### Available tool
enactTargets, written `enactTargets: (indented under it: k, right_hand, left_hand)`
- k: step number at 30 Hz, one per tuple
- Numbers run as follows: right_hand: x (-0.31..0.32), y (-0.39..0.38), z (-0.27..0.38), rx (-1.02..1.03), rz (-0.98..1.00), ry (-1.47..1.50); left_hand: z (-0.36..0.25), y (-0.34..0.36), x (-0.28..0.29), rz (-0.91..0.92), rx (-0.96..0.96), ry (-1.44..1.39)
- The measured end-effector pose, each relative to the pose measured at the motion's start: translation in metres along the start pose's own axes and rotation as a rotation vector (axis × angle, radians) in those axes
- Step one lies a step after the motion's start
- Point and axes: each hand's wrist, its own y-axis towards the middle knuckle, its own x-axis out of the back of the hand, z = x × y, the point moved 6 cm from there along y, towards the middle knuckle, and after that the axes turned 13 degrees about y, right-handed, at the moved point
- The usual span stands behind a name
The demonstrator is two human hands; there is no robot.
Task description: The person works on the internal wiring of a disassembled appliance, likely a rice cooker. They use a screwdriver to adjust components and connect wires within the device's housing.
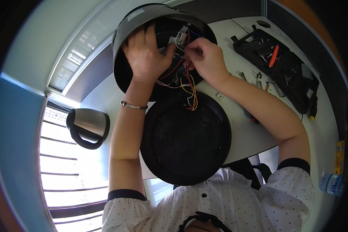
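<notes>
Right fingers (pixel 196 43) pinch wires (pixel 177 44), left fingers (pixel 150 37) splay inside the housing (pixel 154 12), between kettle (pixel 89 125) and tool case (pixel 278 70).

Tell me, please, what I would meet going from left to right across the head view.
Kettle → left hand → right hand → black tool case → plastic bottle.

Left gap: passage lay between kettle (pixel 89 123) and left forearm (pixel 125 133).
Centre: wires (pixel 195 99) bridged housing (pixel 121 33) and black disc (pixel 185 143).
Right: open tool case (pixel 283 72) obstructed.
</notes>
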Motion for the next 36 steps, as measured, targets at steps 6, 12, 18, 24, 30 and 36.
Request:
enactTargets:
  k: [6,12,18,24,30,36]
  right_hand:
    - [-0.001,0.002,-0.005,-0.057,0.048,-0.073]
    - [-0.003,0.001,-0.006,-0.089,0.048,-0.044]
    - [-0.005,0.002,-0.006,-0.037,-0.014,-0.017]
    - [-0.01,0.005,0.001,0.303,0.06,-0.401]
    - [-0.014,-0.003,0.013,0.586,0.07,-0.622]
    - [-0.011,-0.003,0.007,0.601,0.037,-0.553]
  left_hand:
    - [0.0,0.0,0.001,0.017,0.013,0.013]
    - [-0.001,0.003,0.005,0.057,0.044,0.031]
    - [-0.001,0.002,0.006,0.072,0.055,0.032]
    - [-0.001,0.004,0.006,0.07,0.037,0.014]
    - [-0.001,0.007,0.005,0.08,0.008,-0.016]
    - [-0.002,0.01,0.006,0.113,0.011,-0.072]
